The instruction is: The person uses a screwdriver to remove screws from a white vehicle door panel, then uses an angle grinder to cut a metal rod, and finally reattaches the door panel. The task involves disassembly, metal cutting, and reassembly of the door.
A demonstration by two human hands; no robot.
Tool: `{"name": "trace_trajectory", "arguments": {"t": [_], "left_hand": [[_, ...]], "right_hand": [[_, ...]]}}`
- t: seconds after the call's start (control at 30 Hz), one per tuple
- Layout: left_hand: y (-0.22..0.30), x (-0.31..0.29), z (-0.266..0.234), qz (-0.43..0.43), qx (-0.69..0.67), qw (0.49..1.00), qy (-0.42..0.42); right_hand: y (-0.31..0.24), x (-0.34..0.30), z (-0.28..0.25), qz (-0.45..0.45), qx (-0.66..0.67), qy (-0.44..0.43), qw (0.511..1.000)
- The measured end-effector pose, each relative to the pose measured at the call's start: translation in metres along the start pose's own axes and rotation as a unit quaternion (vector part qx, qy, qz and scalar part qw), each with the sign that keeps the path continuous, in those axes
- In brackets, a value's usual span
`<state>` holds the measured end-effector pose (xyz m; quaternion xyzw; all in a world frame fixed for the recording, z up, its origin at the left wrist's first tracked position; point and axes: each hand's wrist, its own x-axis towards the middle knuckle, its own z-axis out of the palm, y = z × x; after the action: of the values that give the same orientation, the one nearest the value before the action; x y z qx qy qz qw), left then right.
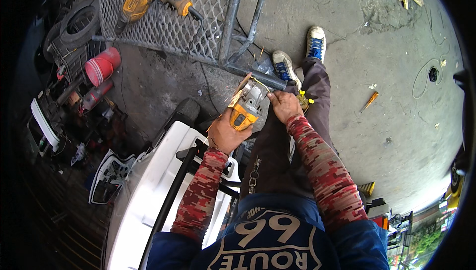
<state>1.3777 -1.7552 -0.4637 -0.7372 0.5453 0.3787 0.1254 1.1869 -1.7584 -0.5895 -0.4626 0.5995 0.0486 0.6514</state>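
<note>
My left hand [227, 132] is wrapped round the yellow body of an angle grinder [246, 110], held out over my lap. The grinder's grey metal head points away from me, and a worn brown disc edge [241, 87] shows along its left side. Close against the right side of that head is my right hand [286, 106], fingers curled and thumb toward the metal. What it holds, if anything, is hidden. A small bright yellow piece [304, 99] shows just right of its knuckles; I cannot tell whether the hand touches it.
A metal mesh stand [208, 2] carries a yellow and grey corded power tool [148, 0]. A screwdriver [370, 100] lies on the concrete to the right. At left are a red bucket [102, 66], tires [79, 22] and a white panel [153, 186] with a black bar.
</note>
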Motion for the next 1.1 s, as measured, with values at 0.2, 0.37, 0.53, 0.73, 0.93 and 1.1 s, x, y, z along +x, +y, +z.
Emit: {"name": "trace_trajectory", "arguments": {"t": [0.2, 0.37, 0.53, 0.73, 0.93, 1.1], "left_hand": [[0.005, 0.006, -0.003, 0.008, 0.013, 1.0, -0.02], [0.01, 0.009, -0.003, 0.008, 0.018, 1.0, -0.02], [0.012, 0.008, -0.001, 0.009, -0.001, 1.0, -0.007], [0.012, 0.008, -0.002, 0.016, -0.003, 1.0, -0.005], [0.015, 0.009, -0.002, 0.018, 0.011, 1.0, 0.012], [0.013, 0.009, 0.0, -0.019, 0.013, 1.0, -0.014]], "right_hand": [[-0.001, -0.001, 0.0, -0.004, -0.011, 0.006, 1.0], [-0.002, -0.001, -0.001, -0.008, -0.024, -0.003, 1.0], [-0.003, -0.001, -0.003, 0.009, -0.017, -0.008, 1.0], [-0.005, 0.0, -0.006, 0.003, -0.031, -0.019, 0.999], [-0.007, -0.002, -0.006, 0.013, -0.013, -0.018, 1.0], [-0.005, -0.001, -0.005, 0.022, -0.009, -0.027, 0.999]]}}
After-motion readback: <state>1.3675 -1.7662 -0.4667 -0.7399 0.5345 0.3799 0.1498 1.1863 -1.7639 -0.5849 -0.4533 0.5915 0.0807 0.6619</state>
